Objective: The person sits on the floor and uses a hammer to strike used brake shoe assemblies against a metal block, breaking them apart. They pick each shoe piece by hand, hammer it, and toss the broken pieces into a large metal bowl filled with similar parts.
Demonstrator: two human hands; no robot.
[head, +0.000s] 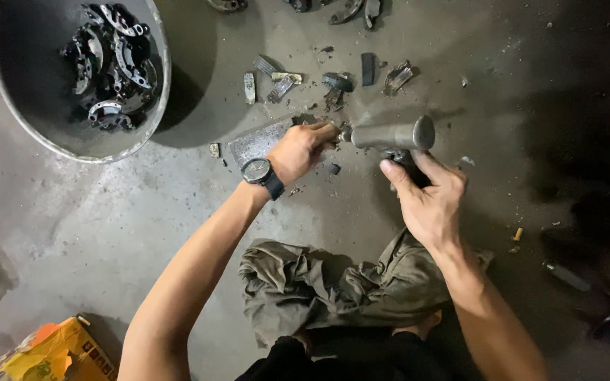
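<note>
Broken metal scraps (333, 79) are crowding the floor just beyond the left hand (303, 149). Bare concrete (142, 204) is lying open on that hand's outer side, below the grey tub (157, 106).

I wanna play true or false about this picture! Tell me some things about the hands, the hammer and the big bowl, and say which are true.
1. The right hand grips a hammer. True.
2. The left hand wears a glove. False: it is bare, with a dark wristwatch on the wrist.
3. The round metal basin holds curved metal parts. True.
4. The basin sits on a wooden table. False: it stands on the grey concrete floor.
5. Small broken pieces lie scattered beyond the hands. True.
</note>
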